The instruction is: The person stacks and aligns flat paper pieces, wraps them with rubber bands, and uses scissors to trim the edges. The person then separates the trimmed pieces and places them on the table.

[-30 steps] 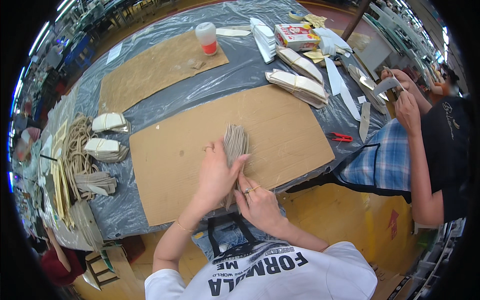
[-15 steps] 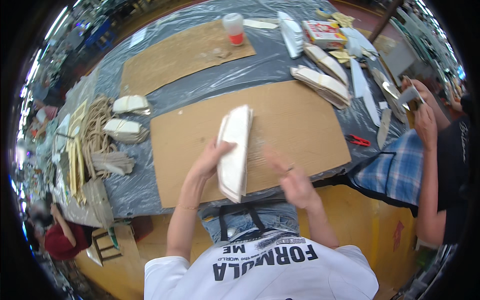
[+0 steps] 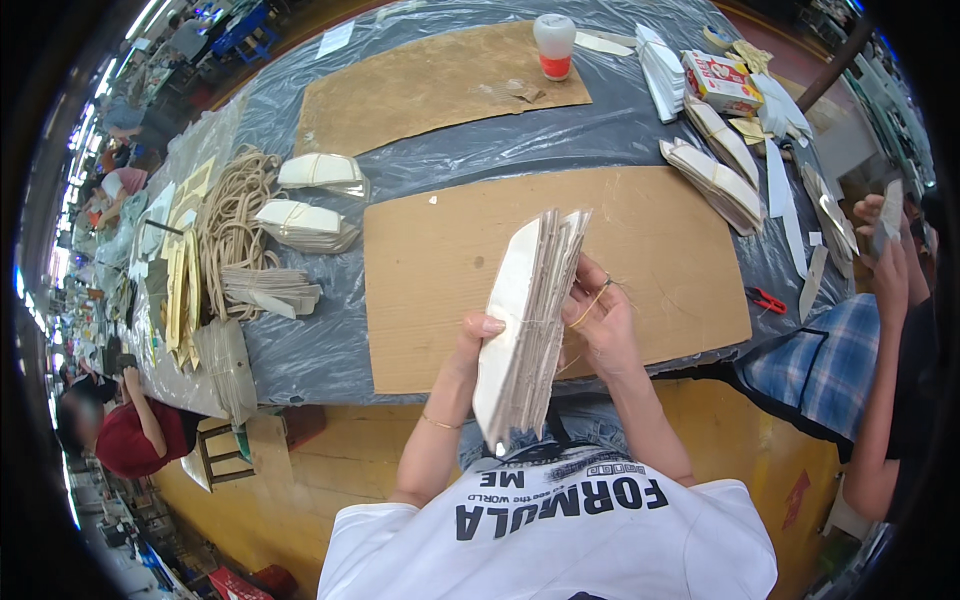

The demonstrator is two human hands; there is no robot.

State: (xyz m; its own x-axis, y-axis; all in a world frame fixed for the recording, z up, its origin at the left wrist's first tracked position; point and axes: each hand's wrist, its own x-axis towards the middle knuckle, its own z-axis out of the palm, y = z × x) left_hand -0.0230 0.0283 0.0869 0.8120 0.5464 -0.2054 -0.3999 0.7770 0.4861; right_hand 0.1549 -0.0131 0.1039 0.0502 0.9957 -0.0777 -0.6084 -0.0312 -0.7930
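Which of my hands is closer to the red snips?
Right. The red snips lie to the right of your right hand, beyond the cardboard; your left hand is farther, at the left side of the pale bundle.

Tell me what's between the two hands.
In the head view, a bundle of pale, flat pieces is between the left hand and the right hand, its left side gripped by the left.

I log the stack (image 3: pixel 507 310) as cream-faced with grey-beige edges. From my remote post I read the board (image 3: pixel 430 290) as tan, sheet (image 3: pixel 450 155) dark grey, cords (image 3: pixel 238 205) beige. Cup (image 3: pixel 555 45): whitish above, orange-red below. Box (image 3: pixel 722 82): white, red, yellow. Snips (image 3: pixel 766 300): red. I note the shirt (image 3: pixel 550 545) white with black print; co-worker's garment (image 3: pixel 825 340) blue-and-white plaid; floor (image 3: pixel 690 430) yellow.
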